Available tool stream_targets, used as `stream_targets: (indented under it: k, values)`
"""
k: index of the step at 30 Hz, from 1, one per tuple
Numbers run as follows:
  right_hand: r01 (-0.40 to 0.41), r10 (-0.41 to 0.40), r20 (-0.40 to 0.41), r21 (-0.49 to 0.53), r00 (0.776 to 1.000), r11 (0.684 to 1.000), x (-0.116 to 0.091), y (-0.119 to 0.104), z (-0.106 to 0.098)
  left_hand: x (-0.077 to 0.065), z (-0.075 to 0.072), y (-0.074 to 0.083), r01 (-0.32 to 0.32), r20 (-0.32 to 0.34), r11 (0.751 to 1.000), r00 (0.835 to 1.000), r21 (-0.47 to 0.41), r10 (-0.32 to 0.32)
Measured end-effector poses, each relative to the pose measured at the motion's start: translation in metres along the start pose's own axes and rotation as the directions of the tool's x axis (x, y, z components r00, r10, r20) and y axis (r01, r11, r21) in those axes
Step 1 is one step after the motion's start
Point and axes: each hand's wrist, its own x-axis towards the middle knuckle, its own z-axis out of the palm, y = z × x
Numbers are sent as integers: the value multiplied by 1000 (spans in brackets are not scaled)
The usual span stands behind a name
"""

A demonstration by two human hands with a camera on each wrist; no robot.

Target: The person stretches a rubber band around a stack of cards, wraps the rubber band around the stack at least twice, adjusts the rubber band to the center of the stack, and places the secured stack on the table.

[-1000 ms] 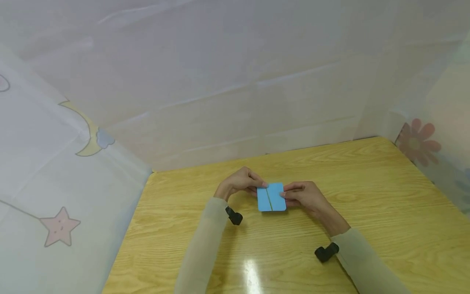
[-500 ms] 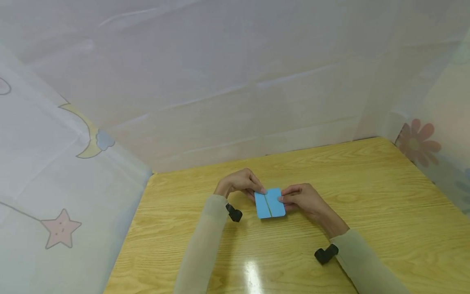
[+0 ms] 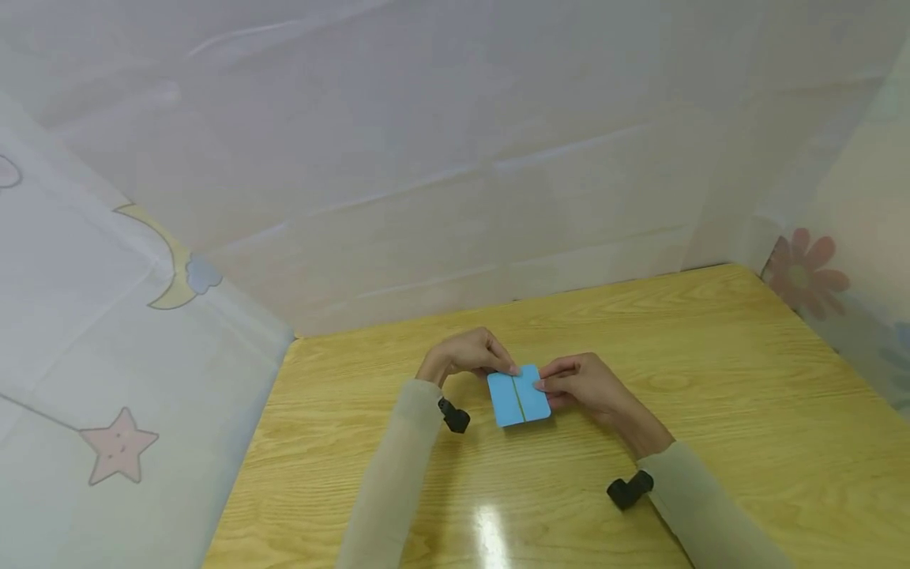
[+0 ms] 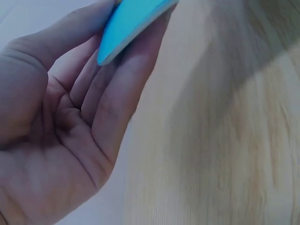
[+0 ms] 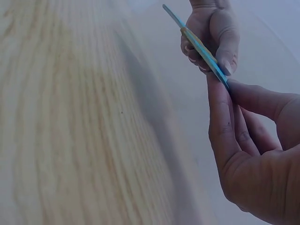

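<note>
A thin blue square stack of cards (image 3: 506, 401) with rounded corners is held above the table. A narrow yellow-brown rubber band (image 3: 519, 398) runs across its face, and in the right wrist view the rubber band (image 5: 199, 47) lies along the edge. My left hand (image 3: 465, 352) pinches the far left part, thumb on top and fingers beneath. On the right side, my right hand (image 3: 590, 385) pinches the edge between thumb and fingers. The left wrist view shows the pale side edge of the stack of cards (image 4: 131, 28). Its underside is hidden in the head view.
The wood-grain table (image 3: 341, 442) spreads under both hands. A pale cloth wall (image 3: 462, 197) rises along its back, with printed side walls at left and right. Black wrist cameras (image 3: 455, 416) sit on the sleeves.
The banded stack has come slightly nearer the person and leftward, and has turned a little. Both hands keep their pinch, and the right hand has shifted slightly left.
</note>
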Motion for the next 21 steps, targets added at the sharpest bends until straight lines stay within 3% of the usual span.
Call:
stream_targets:
  k: [5,12,21]
  values:
    - [4,-4,-1,10,1000,1000,2,1,0,-3,0,-8,-22,-12,1000,1000,5,23]
    - [13,-13,0,10,1000,1000,2,2,-2,-7,1,-14,-7,-26,996,1000,-91,5]
    - [5,-5,-12,25,1000,1000,0,2,-2,-3,8,-13,-55,-73,995,996,-89,48]
